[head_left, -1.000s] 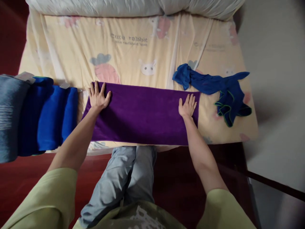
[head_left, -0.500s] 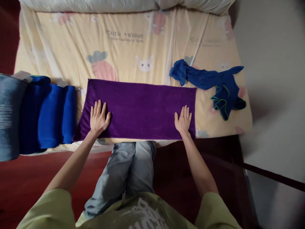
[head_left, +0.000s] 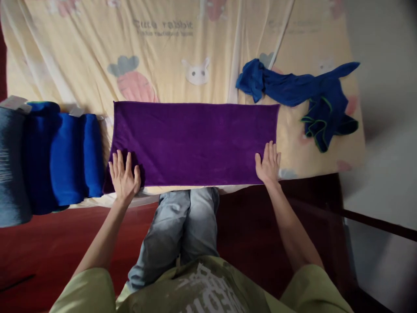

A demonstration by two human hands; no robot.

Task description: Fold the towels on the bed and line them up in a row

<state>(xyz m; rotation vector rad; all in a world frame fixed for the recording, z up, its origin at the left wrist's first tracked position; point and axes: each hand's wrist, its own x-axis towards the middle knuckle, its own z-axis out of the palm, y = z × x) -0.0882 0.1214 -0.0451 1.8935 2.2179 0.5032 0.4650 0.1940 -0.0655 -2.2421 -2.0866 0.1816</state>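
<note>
A purple towel [head_left: 195, 143] lies spread out along the front edge of the bed, a long rectangle with a few light creases at its left end. My left hand [head_left: 124, 178] rests palm down on its near left corner area, fingers stretched out. On the near right corner lies my right hand [head_left: 269, 163], also flat, with its fingers extended and the thumb apart. Neither hand grasps the cloth. The towel's near edge runs along the mattress edge, above my knees.
Several rolled or folded towels, blue [head_left: 67, 158] and grey-blue [head_left: 13, 165], stand in a row at the left. A crumpled blue cloth [head_left: 293, 89] with green edging lies at the right. The patterned bed sheet [head_left: 176, 65] stretches behind. A pale wall [head_left: 387, 130] borders the right side.
Both hands have slid outward and nearer to me, towards the towel's near corners. The towel's left side looks straighter. The camera view has shifted closer to the bed.
</note>
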